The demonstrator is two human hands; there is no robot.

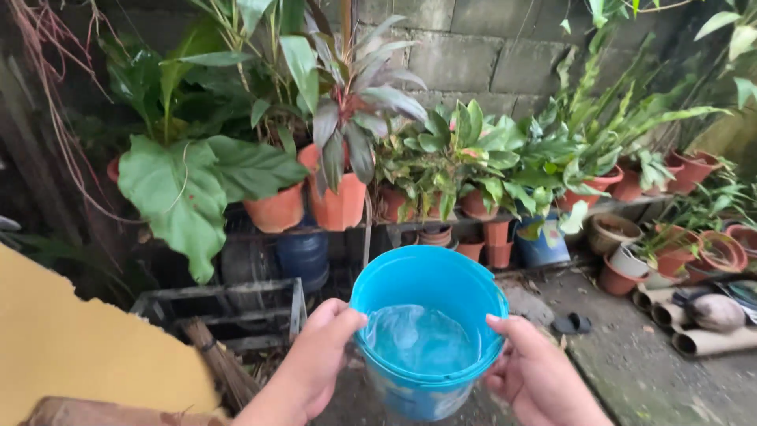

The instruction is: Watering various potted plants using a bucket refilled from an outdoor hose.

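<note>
Here the left hand (311, 364) and right hand (530, 371) clasp a blue plastic bucket (430, 327) by its sides, fingers wrapped on the wall, thumbs at the rim; it sits low centre, mouth tilted up and away toward the plants, long axis leaning forward, water (418, 338) inside. Ahead, terracotta pots (339, 201) crowd a shelf (315, 233) against the block wall (473, 55); a metal frame (236, 304) stands left, pipes (710, 341) lie right.

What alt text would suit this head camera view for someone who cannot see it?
Two bare hands, left hand and right hand, grip a round blue plastic bucket holding clear water. Beyond it, leafy plants in orange clay pots crowd a shelf against a grey block wall.
</note>
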